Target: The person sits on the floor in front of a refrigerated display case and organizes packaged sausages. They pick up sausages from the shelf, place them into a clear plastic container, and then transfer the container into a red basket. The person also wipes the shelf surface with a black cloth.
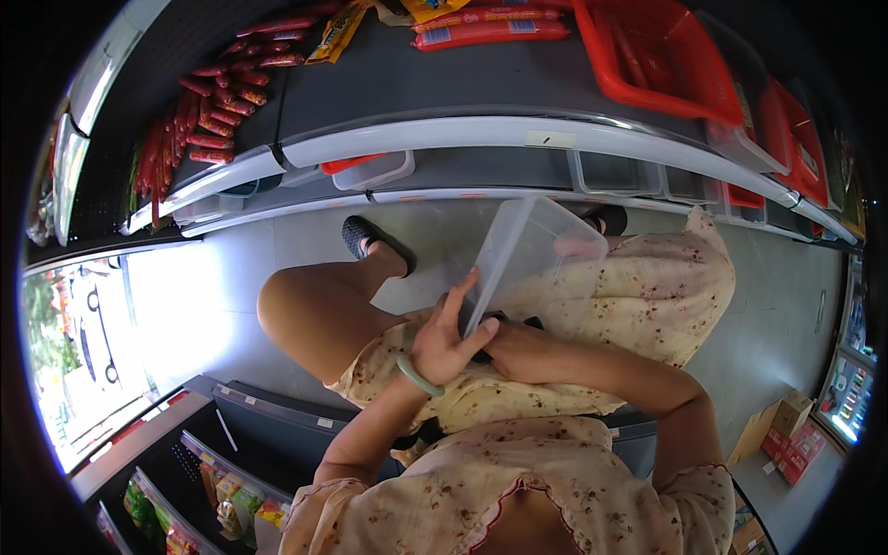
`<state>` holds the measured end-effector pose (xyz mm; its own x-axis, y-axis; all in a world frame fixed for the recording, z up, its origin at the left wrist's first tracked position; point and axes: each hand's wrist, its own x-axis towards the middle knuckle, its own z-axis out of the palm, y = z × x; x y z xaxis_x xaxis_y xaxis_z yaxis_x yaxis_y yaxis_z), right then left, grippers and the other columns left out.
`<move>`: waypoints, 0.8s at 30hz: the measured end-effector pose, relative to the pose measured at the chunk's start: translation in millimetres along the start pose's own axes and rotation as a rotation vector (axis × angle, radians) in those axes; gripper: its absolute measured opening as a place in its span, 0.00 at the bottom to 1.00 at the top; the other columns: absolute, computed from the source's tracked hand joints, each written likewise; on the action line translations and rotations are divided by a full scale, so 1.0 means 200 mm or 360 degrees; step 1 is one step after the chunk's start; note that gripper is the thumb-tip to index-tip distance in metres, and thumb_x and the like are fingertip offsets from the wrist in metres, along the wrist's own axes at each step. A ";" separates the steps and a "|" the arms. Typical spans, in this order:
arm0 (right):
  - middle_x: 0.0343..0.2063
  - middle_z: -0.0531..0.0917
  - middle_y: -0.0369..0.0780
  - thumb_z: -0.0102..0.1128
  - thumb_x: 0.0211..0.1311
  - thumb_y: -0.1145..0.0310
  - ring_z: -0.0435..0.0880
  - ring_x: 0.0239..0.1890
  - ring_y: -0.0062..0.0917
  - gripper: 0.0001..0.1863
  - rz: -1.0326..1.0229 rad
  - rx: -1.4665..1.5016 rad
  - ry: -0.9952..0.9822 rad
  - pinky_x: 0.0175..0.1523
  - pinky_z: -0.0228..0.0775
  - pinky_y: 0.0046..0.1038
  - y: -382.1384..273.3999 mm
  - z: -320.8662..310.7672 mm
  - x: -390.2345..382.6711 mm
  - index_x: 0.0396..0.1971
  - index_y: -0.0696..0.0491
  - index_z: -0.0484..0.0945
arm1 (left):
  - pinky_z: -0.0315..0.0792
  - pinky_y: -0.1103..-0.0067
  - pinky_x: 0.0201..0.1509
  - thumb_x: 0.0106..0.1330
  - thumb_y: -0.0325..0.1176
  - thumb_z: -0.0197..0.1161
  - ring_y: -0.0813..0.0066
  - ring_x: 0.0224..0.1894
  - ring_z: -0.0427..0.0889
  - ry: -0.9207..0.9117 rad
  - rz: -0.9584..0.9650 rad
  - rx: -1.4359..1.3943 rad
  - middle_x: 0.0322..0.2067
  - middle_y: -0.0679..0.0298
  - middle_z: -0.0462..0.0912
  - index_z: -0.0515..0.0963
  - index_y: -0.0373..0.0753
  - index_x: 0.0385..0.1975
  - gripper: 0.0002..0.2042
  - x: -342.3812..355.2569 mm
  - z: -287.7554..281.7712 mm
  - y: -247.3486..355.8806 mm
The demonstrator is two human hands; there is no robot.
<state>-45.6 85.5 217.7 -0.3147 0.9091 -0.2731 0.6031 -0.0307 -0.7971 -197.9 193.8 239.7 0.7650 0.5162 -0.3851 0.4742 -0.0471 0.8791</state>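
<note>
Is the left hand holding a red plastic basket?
No, the left hand is against a clear, rectangular plastic container.

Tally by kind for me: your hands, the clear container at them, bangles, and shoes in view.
Hands: 2 (left hand, right hand)
Clear container: 1
Pale green bangle: 1
Dark shoes: 2 (left shoe, right shoe)
Total: 6

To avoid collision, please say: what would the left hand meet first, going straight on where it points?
The left hand would likely meet the clear box first; its fingers seem to touch it, though depth is unclear.
</note>
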 end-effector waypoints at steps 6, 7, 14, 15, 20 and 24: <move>0.47 0.73 0.39 0.55 0.55 0.66 0.72 0.44 0.29 0.18 -0.0224 -0.1055 0.0720 0.48 0.70 0.30 0.13 -0.10 0.10 0.47 0.51 0.76 | 0.62 0.71 0.66 0.69 0.52 0.59 0.53 0.62 0.68 -0.0074 0.0036 -0.0236 0.60 0.44 0.67 0.51 0.35 0.72 0.39 0.03 -0.01 -0.03; 0.48 0.73 0.39 0.55 0.55 0.66 0.72 0.45 0.30 0.17 -0.0003 -0.1238 0.0732 0.48 0.69 0.31 0.15 -0.14 0.12 0.46 0.51 0.76 | 0.62 0.71 0.66 0.69 0.52 0.59 0.53 0.62 0.68 -0.0050 0.0093 -0.0138 0.60 0.43 0.67 0.51 0.35 0.72 0.39 0.04 -0.01 -0.06; 0.46 0.78 0.39 0.55 0.56 0.66 0.75 0.45 0.33 0.13 0.0901 -0.1627 0.0452 0.46 0.68 0.35 0.32 -0.24 0.08 0.41 0.53 0.80 | 0.65 0.70 0.64 0.69 0.51 0.60 0.51 0.61 0.71 -0.0032 0.0006 0.0123 0.59 0.45 0.69 0.55 0.38 0.71 0.37 0.00 -0.01 0.10; 0.44 0.80 0.39 0.55 0.56 0.66 0.75 0.45 0.33 0.13 0.1087 -0.1527 0.0254 0.46 0.68 0.35 0.32 -0.22 0.06 0.39 0.53 0.81 | 0.65 0.70 0.64 0.69 0.51 0.60 0.51 0.61 0.71 -0.0026 -0.0011 0.0121 0.59 0.45 0.69 0.55 0.39 0.71 0.37 -0.02 -0.01 0.10; 0.38 0.84 0.44 0.55 0.57 0.65 0.82 0.44 0.36 0.12 0.0592 -0.0748 -0.0242 0.48 0.73 0.38 0.12 -0.12 0.01 0.36 0.54 0.83 | 0.64 0.71 0.64 0.69 0.50 0.60 0.51 0.61 0.71 0.0123 -0.0043 -0.0196 0.60 0.43 0.68 0.55 0.37 0.71 0.36 -0.02 0.05 -0.01; 0.43 0.84 0.47 0.52 0.59 0.63 0.82 0.48 0.41 0.16 0.0567 0.0043 -0.0412 0.55 0.72 0.39 -0.01 -0.06 0.03 0.42 0.53 0.82 | 0.64 0.71 0.64 0.71 0.49 0.58 0.58 0.62 0.70 0.0295 -0.0107 -0.0329 0.60 0.46 0.69 0.54 0.36 0.70 0.35 -0.03 0.10 -0.06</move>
<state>-41.2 96.1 224.1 -0.2659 0.7056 -0.6568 0.6888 -0.3376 -0.6415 -199.0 173.9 224.6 0.6334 0.6606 -0.4031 0.4074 0.1581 0.8994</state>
